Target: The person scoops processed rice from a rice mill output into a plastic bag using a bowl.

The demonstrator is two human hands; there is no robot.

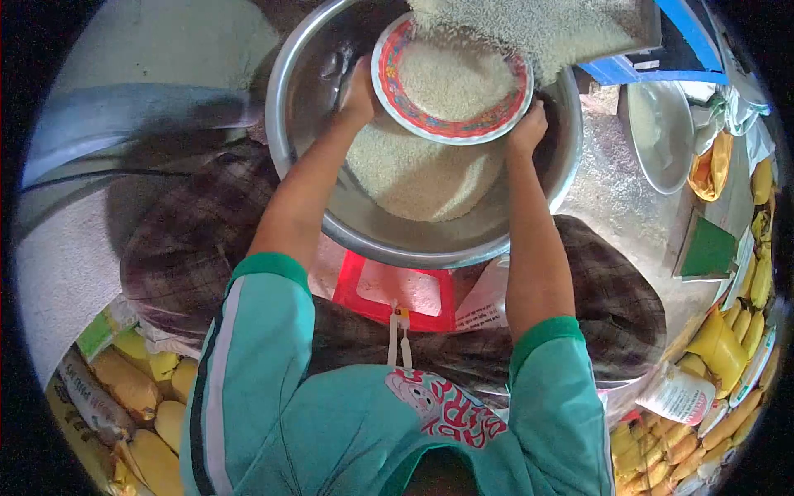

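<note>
My left hand [357, 97] grips the left edge of a plate [451, 130] with a red patterned rim. On the plate's right side, my right hand [528, 132] is closed around the edge. White rice grains [453, 78] fill the middle of the plate. It is held over a wide metal basin [397, 250], where more rice [422, 182] covers the bottom. Above the plate, a sloping metal tray [651, 29] carries a spread of rice [546, 29] that reaches down to the plate's far edge. Both thumbs and fingertips are partly hidden.
A blue frame [610, 71] stands at the upper right, beside a metal bowl [659, 140] with some pale contents. Under the basin's near side is a red plastic frame [351, 281]. Yellow packages [153, 463] lie at lower left; a white labelled tub [676, 393] sits at right.
</note>
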